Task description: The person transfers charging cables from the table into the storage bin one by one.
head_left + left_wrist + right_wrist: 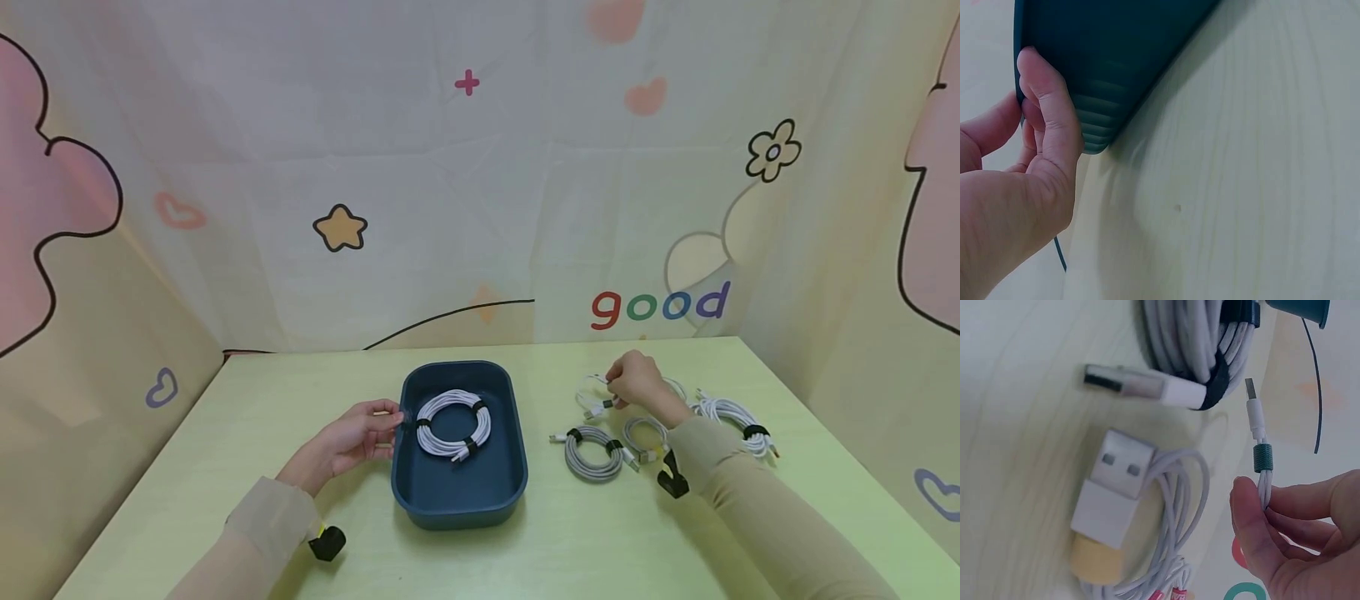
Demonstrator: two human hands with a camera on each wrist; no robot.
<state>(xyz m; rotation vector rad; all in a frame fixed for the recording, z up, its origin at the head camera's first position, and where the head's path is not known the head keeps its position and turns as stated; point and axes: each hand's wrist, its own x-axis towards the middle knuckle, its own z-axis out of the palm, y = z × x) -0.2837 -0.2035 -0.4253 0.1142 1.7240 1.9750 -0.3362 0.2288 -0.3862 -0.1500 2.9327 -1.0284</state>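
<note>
My left hand (360, 437) pinches the left rim of a dark blue plastic bin (459, 521), thumb at the rim and fingers against the outer wall (1094, 75). Inside the bin lies a white coiled cable (426, 437) bound with black straps. To the right of the bin, my right hand (641, 387) pinches a thin white USB cable (1256, 419) between thumb and fingertips. A dark green band wraps this cable just behind its plug, which points away from the fingers in the right wrist view.
Right of the bin lies a grey braided coiled cable (591, 475) with black straps. Beside it is a smaller coiled USB cable (1119, 465), below my right wrist. A thicker white coiled cable (731, 410) sits farther right. A printed curtain (420, 167) hangs behind the table.
</note>
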